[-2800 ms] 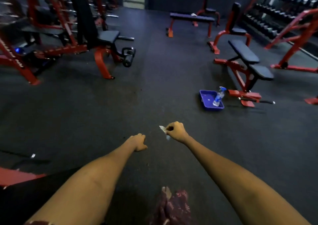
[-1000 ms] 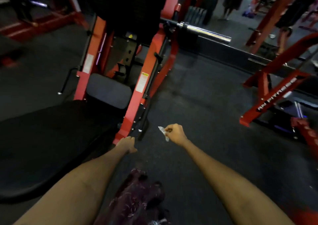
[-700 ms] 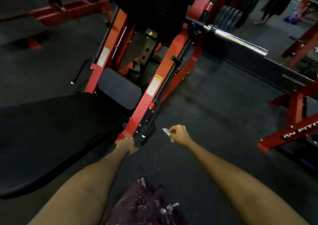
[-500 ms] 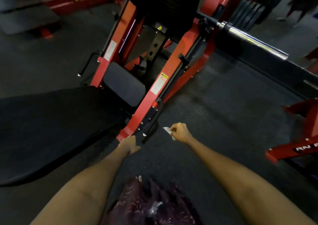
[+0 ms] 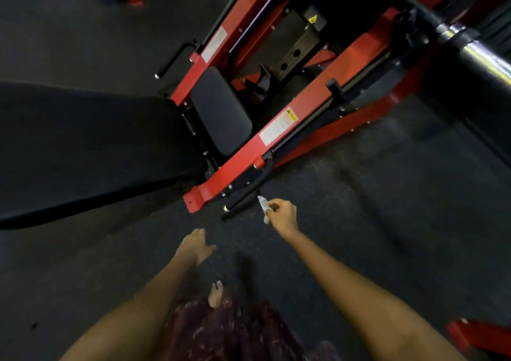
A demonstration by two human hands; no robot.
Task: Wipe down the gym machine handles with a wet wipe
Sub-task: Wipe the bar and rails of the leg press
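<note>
The right hand (image 5: 282, 217) pinches a small crumpled white wipe (image 5: 263, 206) between thumb and fingertips, the rest of the fingers curled in around it. The wipe sticks out to the left of the hand, just beside the near handle (image 5: 247, 192) — a black, slightly bent bar that comes off the red frame (image 5: 279, 136) of the machine and ends in a pale metal cap close to the floor (image 5: 373, 208). Whether the wipe touches the bar cannot be told; they look a hair apart.

The left hand (image 5: 195, 246) is empty, its fingers loosely spread and pointing forward over the dark floor, short of the frame's red foot and apart from it.

Between the two red rails sits a small black seat pad (image 5: 221, 110), and a large black back pad (image 5: 83, 147) stretches away to the left. A second black handle (image 5: 173, 60) juts from the far rail, well apart from both hands. A white-and-yellow warning label (image 5: 278, 126) lies on the near rail above the handle. At upper right a chrome bar sleeve (image 5: 481, 56) crosses the corner. A bare foot (image 5: 215, 294) and patterned dark-red cloth (image 5: 235, 333) show at the bottom.
</note>
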